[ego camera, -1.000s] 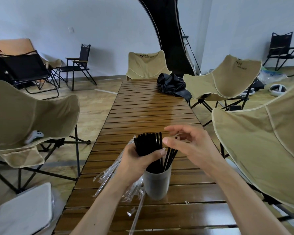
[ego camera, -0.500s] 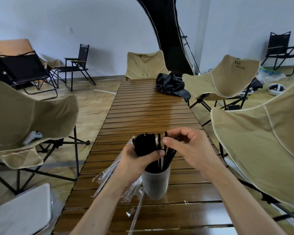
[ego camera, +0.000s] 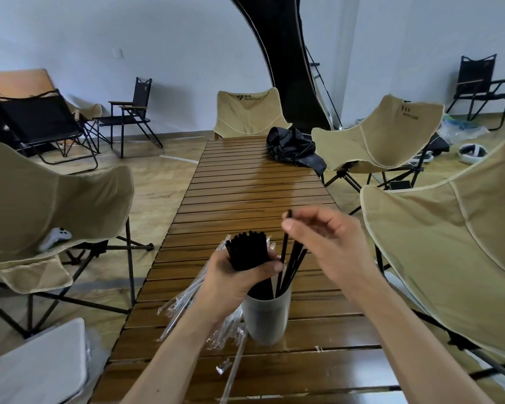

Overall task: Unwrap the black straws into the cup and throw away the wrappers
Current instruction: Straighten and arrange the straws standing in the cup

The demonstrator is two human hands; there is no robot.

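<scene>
Only the head view here, so we go with that. Our left hand (ego camera: 239, 275) grips a fat bundle of black straws (ego camera: 247, 250), fingers curled round it just above the cup (ego camera: 266, 316). Our right hand (ego camera: 324, 237) pinches a single straw (ego camera: 286, 243) near its top, fingers narrow on it, while its lower end runs down toward the cup's mouth among a few loose straws already standing inside.

What could go wrong: the cup looks light and sits near the surface's (ego camera: 245, 185) edge on our side, so if we poke that straw in at an angle or lean the bundle on the rim, it could tip and scatter everything. The clear wrappers (ego camera: 187, 301) are piled just left of the cup, partly under our left wrist, and a sloppy arm move could sweep them onto the floor.

The surface is slatted brown wood, with a black bag (ego camera: 292, 147) at the far end. Tan folding chairs (ego camera: 376, 135) ring it, with black chairs by the white wall.
</scene>
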